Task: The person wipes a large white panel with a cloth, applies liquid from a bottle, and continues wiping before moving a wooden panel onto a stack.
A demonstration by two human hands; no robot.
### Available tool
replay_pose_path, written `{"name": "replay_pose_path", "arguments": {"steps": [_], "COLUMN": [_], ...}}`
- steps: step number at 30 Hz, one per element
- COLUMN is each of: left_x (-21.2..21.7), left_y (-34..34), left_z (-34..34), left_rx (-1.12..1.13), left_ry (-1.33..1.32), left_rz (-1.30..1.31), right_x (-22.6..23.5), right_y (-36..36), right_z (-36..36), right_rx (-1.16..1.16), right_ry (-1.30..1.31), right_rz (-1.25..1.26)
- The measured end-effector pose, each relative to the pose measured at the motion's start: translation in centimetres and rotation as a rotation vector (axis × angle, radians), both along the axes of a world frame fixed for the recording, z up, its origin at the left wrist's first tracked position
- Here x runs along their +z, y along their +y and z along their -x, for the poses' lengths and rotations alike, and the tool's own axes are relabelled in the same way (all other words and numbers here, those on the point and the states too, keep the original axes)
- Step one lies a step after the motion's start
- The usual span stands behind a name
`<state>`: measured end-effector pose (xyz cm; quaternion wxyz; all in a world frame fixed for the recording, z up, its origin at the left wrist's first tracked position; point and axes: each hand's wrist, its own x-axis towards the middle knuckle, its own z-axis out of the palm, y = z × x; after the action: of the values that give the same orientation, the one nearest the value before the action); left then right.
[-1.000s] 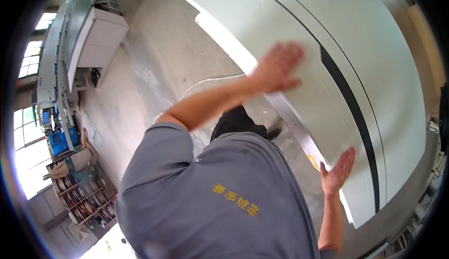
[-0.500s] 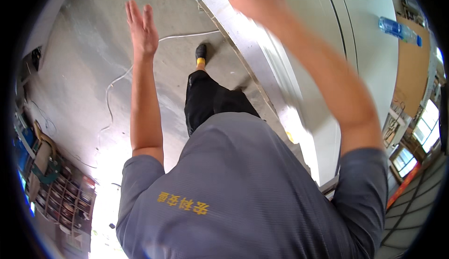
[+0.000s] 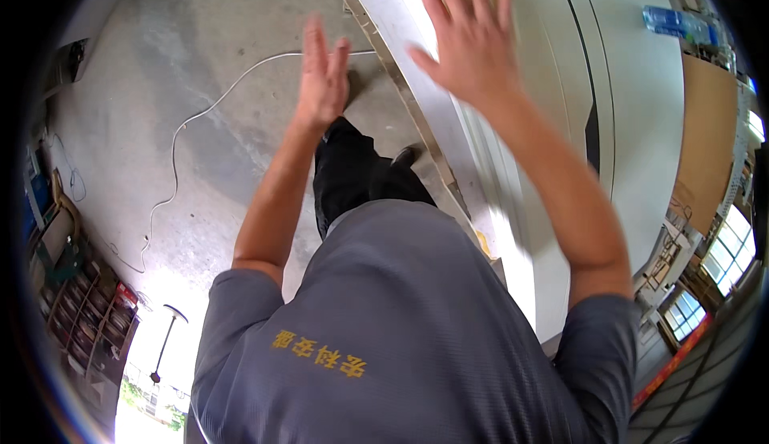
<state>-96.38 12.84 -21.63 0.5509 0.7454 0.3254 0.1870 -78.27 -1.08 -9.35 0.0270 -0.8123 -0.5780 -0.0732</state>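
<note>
My right hand, fingers spread and holding nothing, is over the edge of a large pale panel on my right. Whether its palm touches the panel I cannot tell. My left hand is in the air over the concrete floor, its fingers stretched out and slightly blurred, with nothing in it. Beyond its fingertips a white cable runs across the floor toward the panel's support. A dark slot shows in the panel to the right of my right forearm.
On the panel's far right lies a clear plastic bottle with a blue cap. A brown board is beyond the panel's right edge. Toward the lower left stands a rack of round items. Beside the bright opening is a long-handled tool.
My left hand has moved right, closer to the panel. My right hand has come a little nearer and right, its spread fingers now in view. My body has stepped and turned slightly.
</note>
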Motion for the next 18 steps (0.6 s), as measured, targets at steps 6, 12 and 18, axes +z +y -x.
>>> {"name": "replay_pose_path", "arguments": {"steps": [6, 12, 18], "left_x": [3.8, 4.9, 2.2], "left_y": [-16.7, -21.4, -6.0], "left_z": [-4.2, -6.0, -14.3], "left_rx": [-0.235, -0.193, -0.038], "left_ry": [-0.203, -0.157, -0.433], "left_rz": [0.179, 0.017, 0.105], "right_x": [-0.4, 1.0, -0.8], "right_y": [-31.6, -51.1, -42.4], "right_z": [14.0, 21.8, 15.4], "right_rx": [-0.349, -0.449, -0.203], "right_ry": [0.179, 0.315, 0.219], "right_rz": [0.285, 0.319, 0.329]}}
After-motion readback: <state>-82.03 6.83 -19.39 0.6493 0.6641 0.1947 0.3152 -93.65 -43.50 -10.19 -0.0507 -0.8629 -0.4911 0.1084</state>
